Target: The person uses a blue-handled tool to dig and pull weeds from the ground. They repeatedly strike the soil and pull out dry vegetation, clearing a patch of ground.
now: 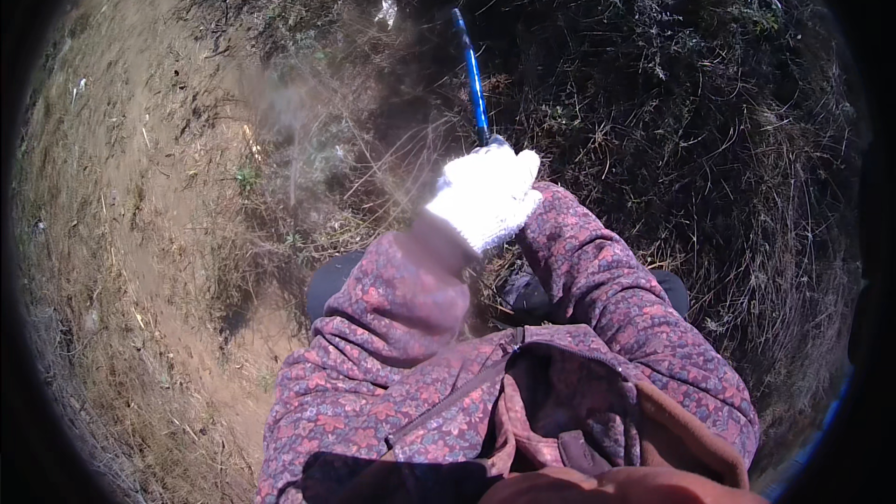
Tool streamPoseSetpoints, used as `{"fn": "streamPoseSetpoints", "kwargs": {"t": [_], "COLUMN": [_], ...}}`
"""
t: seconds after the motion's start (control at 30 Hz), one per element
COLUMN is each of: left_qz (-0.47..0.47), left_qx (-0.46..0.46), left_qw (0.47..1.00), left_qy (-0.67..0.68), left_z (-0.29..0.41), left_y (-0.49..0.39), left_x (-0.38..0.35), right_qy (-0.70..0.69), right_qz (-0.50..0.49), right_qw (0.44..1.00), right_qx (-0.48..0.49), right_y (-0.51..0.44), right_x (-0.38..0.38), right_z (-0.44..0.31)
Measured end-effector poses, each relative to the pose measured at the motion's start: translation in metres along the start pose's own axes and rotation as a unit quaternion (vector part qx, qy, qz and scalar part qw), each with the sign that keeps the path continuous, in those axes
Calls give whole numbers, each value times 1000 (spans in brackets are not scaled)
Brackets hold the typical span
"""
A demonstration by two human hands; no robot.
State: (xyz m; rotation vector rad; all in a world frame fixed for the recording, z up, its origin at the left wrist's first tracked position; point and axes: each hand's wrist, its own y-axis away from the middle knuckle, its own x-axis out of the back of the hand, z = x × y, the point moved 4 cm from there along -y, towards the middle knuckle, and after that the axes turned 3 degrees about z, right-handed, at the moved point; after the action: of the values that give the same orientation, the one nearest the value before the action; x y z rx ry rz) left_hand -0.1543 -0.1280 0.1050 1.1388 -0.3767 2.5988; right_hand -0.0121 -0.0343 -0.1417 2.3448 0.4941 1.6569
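My left hand (483, 199), in a white knitted glove, is at the middle of the view, its outline washed out by sunlight. My right hand (526, 171) meets it at the end of the right sleeve and is mostly hidden; the two white gloves merge, so their edges cannot be told apart. A slim blue rod or tool handle (474, 77) rises from the top of the gloves, its dark lower part against them. At least one hand seems to grip it; which one is unclear. The rod's lower end is hidden.
Dry grass and thin brush (630, 119) lie in shade ahead and to the right. Bare sandy soil (168, 224) with straw runs down the left. A small pale scrap (386, 12) lies among the weeds. My dark-clad knees (332, 283) show beside the floral sleeves.
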Motion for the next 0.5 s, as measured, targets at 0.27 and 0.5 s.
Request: {"fn": "streamPoseSetpoints", "kwargs": {"t": [0.27, 0.5], "left_qz": [55, 111], "left_qx": [-67, -116], "left_qw": [996, 987], "left_qy": [-25, -21], "left_z": [0, 3], "left_y": [6, 18], "left_x": [-6, -12], "right_qy": [-52, -309], "right_qz": [53, -59], "right_qw": [984, 947], "right_qx": [161, -62], "right_y": [103, 175], "right_x": [11, 58], "right_z": [23, 53]}}
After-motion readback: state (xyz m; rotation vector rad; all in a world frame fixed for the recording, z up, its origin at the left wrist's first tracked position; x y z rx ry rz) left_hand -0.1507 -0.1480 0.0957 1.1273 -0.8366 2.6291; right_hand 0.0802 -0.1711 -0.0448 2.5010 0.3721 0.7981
